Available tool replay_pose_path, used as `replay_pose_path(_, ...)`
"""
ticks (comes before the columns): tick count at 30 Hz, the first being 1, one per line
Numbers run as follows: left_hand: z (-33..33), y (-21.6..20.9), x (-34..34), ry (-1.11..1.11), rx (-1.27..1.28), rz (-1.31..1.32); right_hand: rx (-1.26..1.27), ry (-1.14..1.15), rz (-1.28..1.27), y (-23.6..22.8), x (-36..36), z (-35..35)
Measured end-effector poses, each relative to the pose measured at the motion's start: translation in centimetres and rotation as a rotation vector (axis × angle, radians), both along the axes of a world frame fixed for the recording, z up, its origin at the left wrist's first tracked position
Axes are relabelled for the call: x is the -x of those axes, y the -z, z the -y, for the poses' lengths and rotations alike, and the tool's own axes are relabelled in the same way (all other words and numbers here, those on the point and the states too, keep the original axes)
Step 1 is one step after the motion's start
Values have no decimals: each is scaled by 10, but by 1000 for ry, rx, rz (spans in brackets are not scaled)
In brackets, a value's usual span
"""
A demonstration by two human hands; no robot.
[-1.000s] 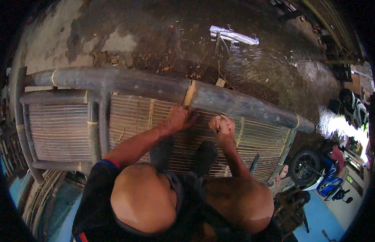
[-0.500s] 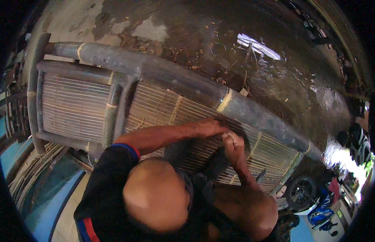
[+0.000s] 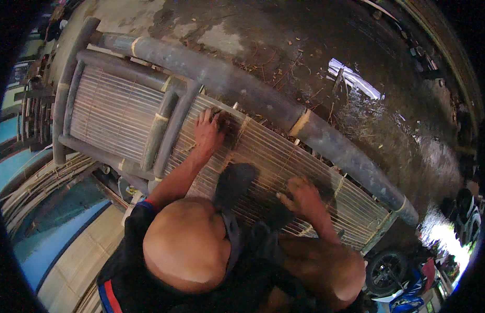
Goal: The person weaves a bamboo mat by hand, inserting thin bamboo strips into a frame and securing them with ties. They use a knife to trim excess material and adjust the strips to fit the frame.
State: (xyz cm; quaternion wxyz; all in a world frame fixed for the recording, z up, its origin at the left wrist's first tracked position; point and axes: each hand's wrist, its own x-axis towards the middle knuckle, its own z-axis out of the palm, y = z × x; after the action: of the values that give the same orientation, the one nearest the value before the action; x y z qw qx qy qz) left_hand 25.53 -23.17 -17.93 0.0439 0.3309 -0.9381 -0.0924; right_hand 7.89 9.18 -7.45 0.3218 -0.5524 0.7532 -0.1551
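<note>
A panel of thin bamboo slats (image 3: 268, 161), crossed by binding strips, lies in a frame of thick grey bamboo poles in front of me. My left hand (image 3: 209, 128) rests on its far left part, fingers pointing away and slightly apart, near the long far pole (image 3: 216, 70). Over the right part of the slats is my right hand (image 3: 303, 197), its fingers spread and nothing visible in them. Between panel and far pole runs a narrow gap with short pale pegs. My feet stand on the slats, and my bent knees hide the near side.
A second slatted section (image 3: 114, 112) joins on the left. Bundled bamboo strips (image 3: 49, 180) lie at the lower left. Beyond the far pole is wet ground with a white strip (image 3: 355, 78). A motorbike wheel (image 3: 386, 271) stands at the lower right.
My hands, close together at the panel's far middle before, are now apart. The left has moved left; the right has opened and come slightly nearer. The gap along the far pole shows more.
</note>
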Motion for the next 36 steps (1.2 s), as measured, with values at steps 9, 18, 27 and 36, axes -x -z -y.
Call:
replay_pose_path(9, 6, 2, 26, -1, 1, 115, 96, 163, -31, -5, 16, 19)
replay_pose_path(18, -84, -57, 19, -74, -951, -217, 107, 351, 565, 30, 9, 97)
replay_pose_path(27, -71, -105, 6, 484, -1389, 223, -40, 659, 1408, 49, -37, 126)
replay_pose_path(36, 18, -36, 10, 209, -31, -242, -110, 476, 1052, -47, 12, 153)
